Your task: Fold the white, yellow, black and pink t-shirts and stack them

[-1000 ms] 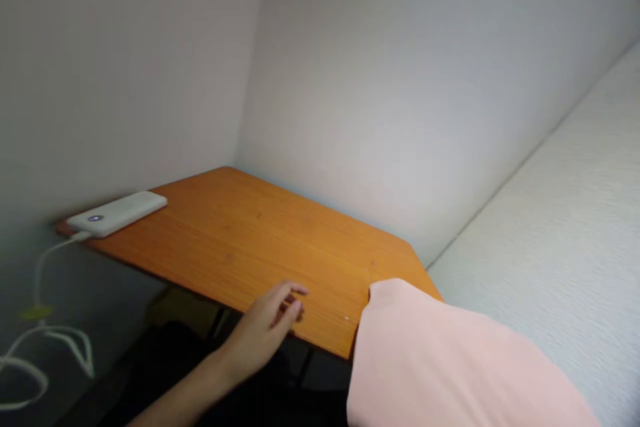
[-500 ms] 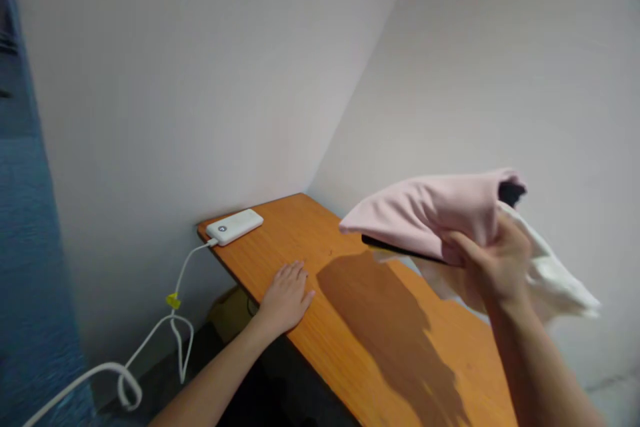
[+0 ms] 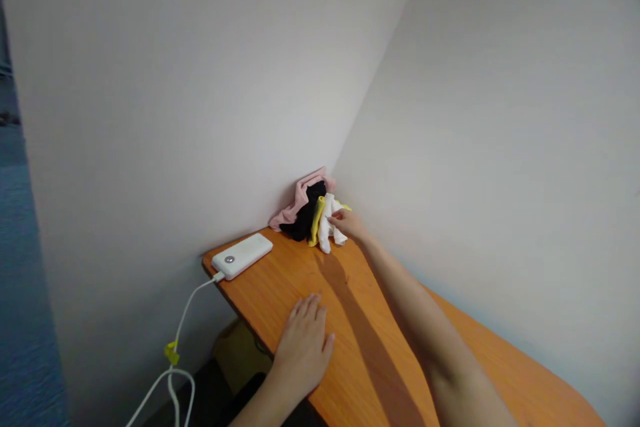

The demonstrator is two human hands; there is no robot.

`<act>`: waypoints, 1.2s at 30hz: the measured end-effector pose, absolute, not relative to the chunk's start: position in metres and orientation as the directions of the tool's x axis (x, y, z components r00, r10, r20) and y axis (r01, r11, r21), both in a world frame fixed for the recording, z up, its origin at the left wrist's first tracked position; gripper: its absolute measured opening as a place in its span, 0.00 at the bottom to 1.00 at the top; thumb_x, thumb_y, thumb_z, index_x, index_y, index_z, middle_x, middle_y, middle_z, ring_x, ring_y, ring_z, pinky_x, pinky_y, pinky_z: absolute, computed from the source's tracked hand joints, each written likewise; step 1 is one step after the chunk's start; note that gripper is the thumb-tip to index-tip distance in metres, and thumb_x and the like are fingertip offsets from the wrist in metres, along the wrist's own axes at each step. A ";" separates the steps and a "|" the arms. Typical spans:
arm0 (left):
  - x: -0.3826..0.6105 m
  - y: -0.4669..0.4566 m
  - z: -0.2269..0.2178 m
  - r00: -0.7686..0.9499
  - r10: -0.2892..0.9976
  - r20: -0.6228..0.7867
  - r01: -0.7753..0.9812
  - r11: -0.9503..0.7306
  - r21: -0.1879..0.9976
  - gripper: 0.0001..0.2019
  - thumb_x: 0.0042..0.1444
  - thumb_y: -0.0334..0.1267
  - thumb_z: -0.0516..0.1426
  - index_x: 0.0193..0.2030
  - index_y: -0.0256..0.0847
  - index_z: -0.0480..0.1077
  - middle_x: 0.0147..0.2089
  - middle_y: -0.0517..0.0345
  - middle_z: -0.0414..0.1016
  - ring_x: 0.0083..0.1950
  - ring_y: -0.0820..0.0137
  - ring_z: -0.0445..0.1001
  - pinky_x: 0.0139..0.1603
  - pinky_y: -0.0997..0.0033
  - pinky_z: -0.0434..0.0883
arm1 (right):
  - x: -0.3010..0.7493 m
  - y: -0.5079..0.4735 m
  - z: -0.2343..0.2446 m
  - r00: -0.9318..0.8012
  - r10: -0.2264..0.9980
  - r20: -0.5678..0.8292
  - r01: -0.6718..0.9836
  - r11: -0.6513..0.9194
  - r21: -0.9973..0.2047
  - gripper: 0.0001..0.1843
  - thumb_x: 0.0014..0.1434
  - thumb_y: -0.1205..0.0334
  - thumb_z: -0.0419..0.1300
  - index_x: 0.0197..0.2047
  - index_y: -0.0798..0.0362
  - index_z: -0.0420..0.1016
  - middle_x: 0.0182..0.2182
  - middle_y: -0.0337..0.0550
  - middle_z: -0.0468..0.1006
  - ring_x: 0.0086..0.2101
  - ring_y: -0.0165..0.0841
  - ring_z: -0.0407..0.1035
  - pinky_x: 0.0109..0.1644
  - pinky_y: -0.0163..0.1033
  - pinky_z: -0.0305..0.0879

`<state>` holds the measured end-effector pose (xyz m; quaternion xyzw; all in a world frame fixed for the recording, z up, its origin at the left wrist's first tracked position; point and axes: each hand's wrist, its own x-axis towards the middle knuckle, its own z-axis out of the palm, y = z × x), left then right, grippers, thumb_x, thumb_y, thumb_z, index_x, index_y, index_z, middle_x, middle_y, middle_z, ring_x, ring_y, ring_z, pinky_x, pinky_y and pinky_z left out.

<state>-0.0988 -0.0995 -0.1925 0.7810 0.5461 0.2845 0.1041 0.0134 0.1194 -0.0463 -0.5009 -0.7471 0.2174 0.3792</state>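
Note:
At the far corner of the wooden table, a pile of folded cloths leans against the wall. A pink cloth is at the back, a black cloth in front of it, then a yellow cloth and a white cloth. My right hand reaches out to the pile, its fingers pinched on the upper part of the white cloth. My left hand lies flat near the table's front edge, fingers stretched out and holding nothing.
A white power bank lies at the table's left end. Its white cable, with a yellow tag, hangs off the edge. Walls meet behind the corner. A brown box is under the table.
My right hand has carried the bundle of cloths from the air at right to the far corner, where it now stands against the wall. My left hand stays flat on the table.

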 end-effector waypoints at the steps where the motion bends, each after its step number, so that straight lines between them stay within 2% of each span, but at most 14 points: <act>1: -0.099 -0.099 -0.193 0.241 0.914 0.328 0.795 -0.379 0.474 0.23 0.64 0.42 0.47 0.60 0.34 0.67 0.69 0.41 0.60 0.70 0.54 0.58 0.70 0.49 0.53 | 0.014 0.122 -0.055 -0.166 0.923 0.347 0.632 0.370 -0.681 0.09 0.51 0.59 0.66 0.28 0.52 0.70 0.24 0.38 0.73 0.35 0.35 0.69 0.43 0.39 0.63; 4: -0.098 -0.098 -0.195 0.234 0.915 0.328 0.798 -0.374 0.473 0.23 0.64 0.42 0.47 0.61 0.34 0.66 0.70 0.42 0.59 0.70 0.54 0.57 0.71 0.49 0.53 | 0.009 0.133 -0.072 -0.023 0.937 0.349 0.749 0.247 -0.615 0.11 0.55 0.55 0.63 0.36 0.54 0.71 0.35 0.47 0.77 0.43 0.40 0.70 0.48 0.41 0.62; 6: -0.098 -0.098 -0.198 0.231 0.917 0.326 0.799 -0.370 0.475 0.24 0.65 0.43 0.46 0.63 0.34 0.66 0.70 0.43 0.57 0.71 0.54 0.56 0.71 0.49 0.52 | 0.002 0.142 -0.076 0.049 0.929 0.366 0.777 0.195 -0.599 0.15 0.60 0.53 0.58 0.43 0.56 0.70 0.43 0.54 0.76 0.47 0.43 0.70 0.51 0.42 0.61; 9: -0.097 -0.097 -0.199 0.242 0.924 0.296 0.801 -0.363 0.477 0.26 0.65 0.43 0.45 0.64 0.33 0.64 0.71 0.42 0.55 0.72 0.54 0.54 0.72 0.49 0.51 | -0.010 0.158 -0.079 0.121 0.912 0.393 0.780 0.157 -0.605 0.18 0.63 0.51 0.51 0.47 0.57 0.69 0.49 0.58 0.74 0.50 0.43 0.68 0.53 0.42 0.60; 13: -0.097 -0.094 -0.203 0.251 0.932 0.261 0.797 -0.352 0.491 0.27 0.64 0.44 0.45 0.65 0.33 0.63 0.72 0.43 0.54 0.72 0.54 0.54 0.72 0.49 0.51 | -0.020 0.176 -0.080 0.154 0.907 0.391 0.745 0.154 -0.649 0.11 0.59 0.54 0.54 0.37 0.52 0.70 0.40 0.49 0.77 0.43 0.40 0.70 0.48 0.40 0.62; 17: -0.098 -0.091 -0.204 0.245 0.929 0.277 0.796 -0.356 0.490 0.25 0.63 0.44 0.47 0.64 0.36 0.66 0.71 0.45 0.55 0.71 0.54 0.54 0.71 0.49 0.52 | -0.009 0.182 -0.068 0.223 0.886 0.407 0.660 0.170 -0.732 0.07 0.56 0.58 0.53 0.28 0.50 0.64 0.30 0.42 0.75 0.34 0.36 0.67 0.40 0.37 0.62; 20: -0.099 -0.092 -0.199 0.244 0.929 0.278 0.805 -0.354 0.475 0.25 0.63 0.43 0.48 0.63 0.35 0.65 0.70 0.44 0.58 0.70 0.54 0.56 0.71 0.48 0.53 | 0.017 0.172 -0.042 0.307 0.830 0.466 0.578 0.226 -0.784 0.08 0.55 0.56 0.51 0.27 0.48 0.59 0.28 0.40 0.71 0.35 0.35 0.65 0.38 0.37 0.61; 24: -0.099 -0.095 -0.191 0.234 0.931 0.280 0.823 -0.343 0.453 0.25 0.62 0.41 0.48 0.63 0.33 0.66 0.69 0.44 0.60 0.69 0.56 0.59 0.70 0.50 0.54 | 0.072 0.120 -0.008 0.343 0.780 0.523 0.451 0.352 -0.820 0.14 0.54 0.47 0.52 0.28 0.48 0.56 0.25 0.35 0.66 0.31 0.33 0.63 0.35 0.35 0.60; 28: -0.100 -0.095 -0.188 0.257 0.919 0.300 0.835 -0.367 0.410 0.24 0.63 0.42 0.47 0.61 0.31 0.67 0.68 0.42 0.62 0.68 0.56 0.60 0.70 0.52 0.55 | 0.148 0.019 -0.026 0.288 0.824 0.488 0.312 0.401 -0.861 0.20 0.50 0.40 0.56 0.29 0.48 0.59 0.24 0.33 0.65 0.27 0.31 0.62 0.32 0.34 0.60; 30: -0.101 -0.094 -0.188 0.275 0.907 0.320 0.840 -0.388 0.379 0.25 0.65 0.43 0.46 0.61 0.29 0.66 0.67 0.39 0.63 0.68 0.55 0.61 0.69 0.53 0.55 | 0.194 -0.039 -0.055 0.285 0.883 0.372 0.204 0.324 -0.924 0.20 0.48 0.41 0.61 0.30 0.48 0.62 0.24 0.34 0.68 0.26 0.31 0.63 0.31 0.35 0.60; 32: -0.101 -0.093 -0.188 0.299 0.893 0.336 0.843 -0.412 0.346 0.26 0.65 0.45 0.45 0.62 0.29 0.65 0.66 0.38 0.64 0.67 0.55 0.62 0.68 0.53 0.56 | 0.240 -0.093 -0.089 0.373 0.903 0.213 0.211 0.141 -0.967 0.19 0.48 0.42 0.61 0.28 0.48 0.63 0.23 0.34 0.67 0.24 0.31 0.62 0.28 0.35 0.58; 34: -0.100 -0.091 -0.191 0.322 0.879 0.351 0.845 -0.434 0.313 0.25 0.65 0.46 0.46 0.60 0.30 0.66 0.66 0.38 0.64 0.67 0.54 0.62 0.67 0.53 0.57 | 0.281 -0.140 -0.119 0.499 0.857 0.130 0.346 -0.059 -0.936 0.17 0.48 0.44 0.60 0.28 0.49 0.64 0.22 0.36 0.67 0.25 0.33 0.63 0.28 0.37 0.60; 36: -0.100 -0.087 -0.195 0.338 0.868 0.364 0.846 -0.450 0.288 0.24 0.65 0.47 0.46 0.59 0.32 0.67 0.66 0.39 0.64 0.67 0.54 0.62 0.67 0.53 0.58 | 0.309 -0.180 -0.140 0.563 0.788 0.248 0.581 -0.164 -0.797 0.15 0.48 0.46 0.59 0.30 0.49 0.66 0.26 0.41 0.71 0.30 0.38 0.67 0.35 0.43 0.65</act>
